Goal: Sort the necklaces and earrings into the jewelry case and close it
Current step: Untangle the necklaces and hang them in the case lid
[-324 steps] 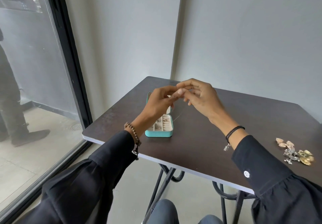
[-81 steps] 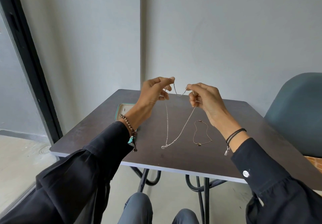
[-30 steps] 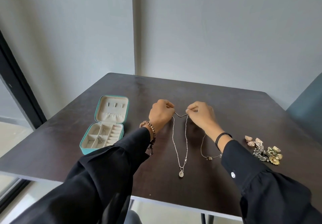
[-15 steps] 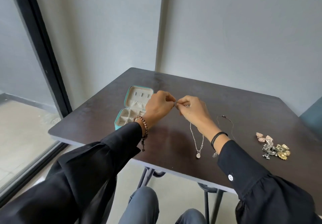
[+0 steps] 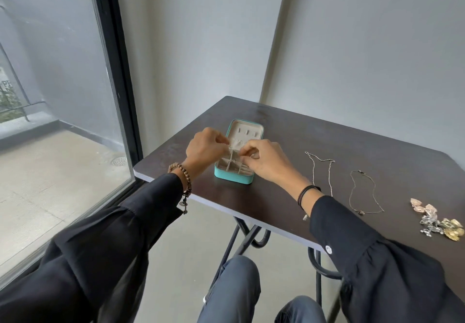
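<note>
Head view: we see the left hand (image 5: 205, 150) and right hand (image 5: 266, 164) over the open teal jewelry case (image 5: 234, 178), near the desk's (image 5: 352, 144) left front corner. The fingers of both hands are curled and pinch a thin silver strand (image 5: 230, 147) between them above the compartments; we cannot identify it further. A silver necklace (image 5: 313, 171), a thinner necklace (image 5: 350, 194) and a cluster of earrings (image 5: 436, 222) lie on the desk to the right.
</note>
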{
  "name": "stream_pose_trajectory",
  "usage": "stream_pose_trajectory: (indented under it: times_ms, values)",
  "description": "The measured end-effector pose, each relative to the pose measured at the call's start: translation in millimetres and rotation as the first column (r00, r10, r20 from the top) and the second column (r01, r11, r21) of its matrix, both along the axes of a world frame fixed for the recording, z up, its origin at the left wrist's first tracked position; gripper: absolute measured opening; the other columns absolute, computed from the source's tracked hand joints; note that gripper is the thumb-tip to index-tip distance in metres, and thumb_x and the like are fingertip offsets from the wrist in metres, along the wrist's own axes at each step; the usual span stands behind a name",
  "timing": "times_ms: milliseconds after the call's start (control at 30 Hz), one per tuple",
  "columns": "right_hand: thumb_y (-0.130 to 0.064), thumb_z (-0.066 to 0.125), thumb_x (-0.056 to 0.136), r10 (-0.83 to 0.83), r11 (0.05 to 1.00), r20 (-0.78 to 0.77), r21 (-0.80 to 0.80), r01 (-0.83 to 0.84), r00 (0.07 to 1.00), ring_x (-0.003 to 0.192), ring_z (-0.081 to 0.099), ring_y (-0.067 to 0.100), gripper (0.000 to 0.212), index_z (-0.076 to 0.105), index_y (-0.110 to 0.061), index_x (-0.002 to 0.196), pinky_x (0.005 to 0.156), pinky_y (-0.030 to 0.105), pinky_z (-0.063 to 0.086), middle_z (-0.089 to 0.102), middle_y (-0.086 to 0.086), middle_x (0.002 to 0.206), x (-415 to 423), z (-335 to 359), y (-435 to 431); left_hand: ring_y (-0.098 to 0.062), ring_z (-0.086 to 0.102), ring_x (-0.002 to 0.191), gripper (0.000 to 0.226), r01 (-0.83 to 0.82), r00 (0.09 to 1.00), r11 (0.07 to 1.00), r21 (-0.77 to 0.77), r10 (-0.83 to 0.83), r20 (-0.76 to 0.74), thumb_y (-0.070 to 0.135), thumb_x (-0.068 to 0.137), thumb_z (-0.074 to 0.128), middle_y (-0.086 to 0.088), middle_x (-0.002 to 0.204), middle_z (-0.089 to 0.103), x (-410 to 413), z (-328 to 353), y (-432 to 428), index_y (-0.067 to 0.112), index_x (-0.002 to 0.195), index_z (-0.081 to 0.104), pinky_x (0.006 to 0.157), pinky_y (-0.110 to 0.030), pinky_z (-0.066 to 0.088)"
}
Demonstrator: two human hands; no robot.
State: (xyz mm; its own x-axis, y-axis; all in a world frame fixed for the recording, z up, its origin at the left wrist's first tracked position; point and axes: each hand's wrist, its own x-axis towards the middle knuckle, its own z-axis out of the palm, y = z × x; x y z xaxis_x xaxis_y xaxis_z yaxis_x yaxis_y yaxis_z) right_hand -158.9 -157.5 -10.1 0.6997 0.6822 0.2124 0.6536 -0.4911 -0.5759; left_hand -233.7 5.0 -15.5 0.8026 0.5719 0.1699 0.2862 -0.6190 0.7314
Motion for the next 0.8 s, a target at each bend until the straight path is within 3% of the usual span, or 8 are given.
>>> stream_pose_trajectory:
  times_ms: [33,100,200,333,533,667,800]
  values:
    - [-0.015,0.07,0.09,0.018,1.0,0.016,-0.025,-0.017,1.0,0.068,0.058,-0.001,0.013,0.075,-0.021,0.1,0.063,0.003,0.042,0.072,-0.006,0.092,-1,-1,4,-0.018,0.065,0.098,0.018,-0.001,1.0,1.0,-0.011,0.001,-0.008,0.019,0.084,0.071,0.008,0.095,0.067,-2,-2,2,0.024,0.101,0.076,0.085,-0.035,0.054]
    - [-0.014,0.07,0.088,0.035,0.997,0.032,-0.068,-0.033,0.999,0.07,0.059,0.008,0.015,0.075,-0.024,0.1,0.075,0.026,0.056,0.072,-0.005,0.097,-3,-2,11,-0.02,0.065,0.098,0.018,-0.001,1.0,1.0,-0.024,0.0,-0.03,0.02,0.084,0.071,0.007,0.095,0.067,-4,-6,4,0.023,0.102,0.075,0.087,-0.037,0.054]
    - [-0.013,0.064,0.087,0.046,0.986,0.094,-0.165,-0.03,0.994,0.085,0.063,0.02,0.024,0.073,-0.026,0.105,0.083,0.044,0.058,0.071,-0.003,0.105,-6,-3,22,-0.019,0.065,0.093,0.02,-0.005,0.998,0.999,-0.05,0.002,-0.057,0.018,0.084,0.067,0.005,0.098,0.068,-4,-14,6,0.022,0.103,0.073,0.083,-0.036,0.056]
    - [-0.021,0.066,0.089,0.028,0.953,0.21,-0.3,0.037,0.977,0.111,0.062,0.03,0.024,0.071,-0.028,0.111,0.083,0.038,0.052,0.067,0.0,0.122,-5,-4,33,-0.018,0.068,0.08,0.014,0.018,0.999,0.99,-0.139,-0.023,-0.035,0.019,0.085,0.066,0.002,0.097,0.071,-4,-22,12,0.02,0.099,0.069,0.07,-0.037,0.061]
    - [-0.028,0.07,0.087,-0.024,0.947,0.249,-0.304,0.101,0.968,0.104,0.066,0.029,0.018,0.076,-0.028,0.104,0.073,0.033,0.048,0.07,0.0,0.114,-3,-10,48,-0.017,0.069,0.088,0.011,0.02,1.0,0.979,-0.201,-0.023,-0.013,0.02,0.09,0.067,0.001,0.099,0.071,-10,-26,27,0.02,0.1,0.065,0.065,-0.033,0.061]
    - [-0.029,0.07,0.091,-0.021,0.962,0.226,-0.26,0.081,0.974,0.109,0.064,0.026,0.016,0.079,-0.03,0.104,0.078,0.036,0.051,0.072,-0.001,0.116,-7,-10,55,-0.012,0.065,0.083,0.007,0.001,1.0,0.977,-0.214,-0.002,-0.006,0.02,0.091,0.067,0.0,0.1,0.071,-15,-27,35,0.02,0.099,0.067,0.063,-0.03,0.057]
    - [-0.026,0.072,0.092,-0.026,0.982,0.181,-0.179,0.059,0.983,0.103,0.067,0.019,0.011,0.078,-0.029,0.1,0.084,0.038,0.056,0.075,-0.007,0.104,-10,-7,57,-0.009,0.064,0.083,0.009,-0.007,1.0,0.974,-0.228,0.006,-0.006,0.021,0.093,0.068,0.0,0.102,0.072,-19,-28,40,0.018,0.102,0.069,0.059,-0.026,0.054]
